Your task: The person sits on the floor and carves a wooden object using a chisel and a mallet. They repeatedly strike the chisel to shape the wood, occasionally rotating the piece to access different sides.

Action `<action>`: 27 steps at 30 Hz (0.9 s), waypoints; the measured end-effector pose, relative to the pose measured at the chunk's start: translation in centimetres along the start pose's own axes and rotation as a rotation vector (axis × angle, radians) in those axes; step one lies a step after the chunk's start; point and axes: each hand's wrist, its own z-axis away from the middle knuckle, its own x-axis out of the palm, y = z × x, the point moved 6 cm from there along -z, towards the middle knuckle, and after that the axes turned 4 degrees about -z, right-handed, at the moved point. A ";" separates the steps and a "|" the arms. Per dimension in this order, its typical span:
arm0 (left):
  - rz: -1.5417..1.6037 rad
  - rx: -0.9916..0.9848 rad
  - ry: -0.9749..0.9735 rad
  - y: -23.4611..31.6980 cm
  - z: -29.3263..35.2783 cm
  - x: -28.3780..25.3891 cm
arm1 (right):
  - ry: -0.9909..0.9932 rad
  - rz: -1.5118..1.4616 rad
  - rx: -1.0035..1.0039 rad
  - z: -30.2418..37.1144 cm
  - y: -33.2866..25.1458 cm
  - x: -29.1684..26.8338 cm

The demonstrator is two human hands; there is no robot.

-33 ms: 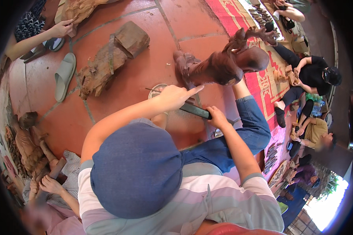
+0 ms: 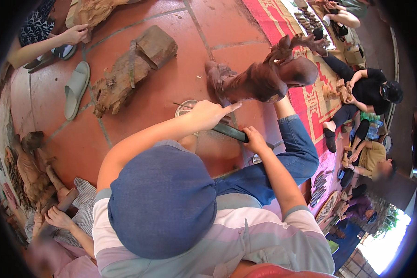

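Observation:
In the middle, my left hand (image 2: 205, 114) is closed with its index finger stretched toward the base of a dark reddish-brown wood carving (image 2: 259, 81). From its near side juts a thin dark rod (image 2: 182, 105); its hidden grip makes its kind unclear. My right hand (image 2: 255, 140) grips one end of a long dark green bar (image 2: 230, 132), whose other end lies under my left hand. The carving lies tilted on its side, close to my bare leg. Behind my left hand, a round, pale shallow dish (image 2: 185, 107) is partly hidden.
Rough wood blocks (image 2: 125, 76) and a grey-green slipper (image 2: 76, 90) lie on red tiles. At the upper left, another person's hand (image 2: 75, 34) touches wood. A red patterned mat (image 2: 306, 99) runs along the right, with seated people (image 2: 375, 92) beyond. Lower left, someone (image 2: 65, 217) handles wood.
My right hand has shifted slightly to the left, and its fingers now cover the black end of the bar that showed earlier. My left hand and the carving stay nearly in place.

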 end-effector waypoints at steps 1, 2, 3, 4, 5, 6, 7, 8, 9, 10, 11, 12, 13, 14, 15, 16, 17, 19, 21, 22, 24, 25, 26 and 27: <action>-0.010 0.022 0.031 0.0 -0.4 0.4 | 0.026 0.023 0.016 0.1 -0.1 0.5; -0.033 0.024 0.058 -0.1 -0.8 0.9 | 0.052 0.046 0.032 0.2 -0.1 0.9; -0.056 0.022 0.065 0.0 -0.7 0.6 | 0.076 0.058 0.053 0.4 -0.4 1.2; -0.078 0.019 0.071 0.1 -0.6 0.3 | 0.067 0.067 0.068 0.4 -0.5 1.2; -0.100 0.017 0.077 0.3 -0.5 0.0 | 0.063 0.056 0.073 0.4 -0.6 1.2; -0.075 0.002 0.065 0.2 -0.4 0.1 | 0.065 0.044 0.080 0.4 -0.7 0.9; -0.051 -0.013 0.053 0.0 -0.1 0.2 | 0.067 0.032 0.089 0.4 -0.7 0.8; -0.026 -0.027 0.040 -0.1 0.2 0.2 | 0.086 0.000 0.079 0.3 -0.5 0.7; -0.044 -0.036 0.014 -0.1 0.5 0.1 | 0.109 -0.035 0.075 0.3 -0.4 0.7; -0.062 -0.045 -0.012 0.0 0.8 -0.1 | 0.132 -0.070 0.070 0.2 -0.3 0.6; -0.080 -0.055 -0.038 -0.2 0.9 -0.3 | 0.161 -0.259 0.088 0.0 0.0 0.5; -0.099 -0.050 -0.024 -0.6 1.2 -0.2 | 0.183 -0.447 0.098 -0.5 -0.4 0.4; -0.115 -0.046 -0.010 -1.1 1.5 0.4 | 0.202 -0.634 0.109 -0.9 -1.0 0.2; -0.131 -0.043 0.004 -1.6 2.0 0.9 | 0.183 -0.849 0.123 -1.4 -1.7 0.4; -0.133 -0.047 -0.010 -2.5 2.7 2.1 | 0.164 -1.062 0.136 -1.9 -2.7 0.2; -0.142 -0.051 -0.021 -3.8 3.5 3.3 | 0.146 -1.276 0.141 -2.5 -3.9 -0.2; -0.152 -0.050 -0.032 -4.5 3.6 3.7 | 0.164 -1.413 0.163 -2.7 -5.1 -0.9; -0.090 -0.157 -0.015 -3.8 3.2 1.1 | 0.220 -1.703 0.204 -2.9 -6.9 -2.0; -0.016 -0.244 -0.019 -2.8 2.9 -0.4 | 0.177 -1.890 0.199 -3.9 -7.1 -1.5; 0.027 -0.271 -0.024 -2.5 2.3 -0.8 | 0.166 -1.950 0.194 -4.2 -7.5 -1.5; 0.105 -0.328 -0.067 -2.8 1.0 -0.2 | 0.176 -2.039 0.194 -4.6 -7.6 -1.2; 0.154 -0.309 -0.046 -2.7 0.4 0.2 | 0.197 -2.068 0.205 -4.9 -7.0 -0.6; 0.154 -0.328 -0.097 -2.6 0.0 0.3 | 0.207 -2.097 0.217 -5.3 -6.5 -0.2; 0.169 -0.318 -0.075 -2.9 0.0 1.4 | 0.196 -2.097 0.221 -5.5 -6.3 -0.1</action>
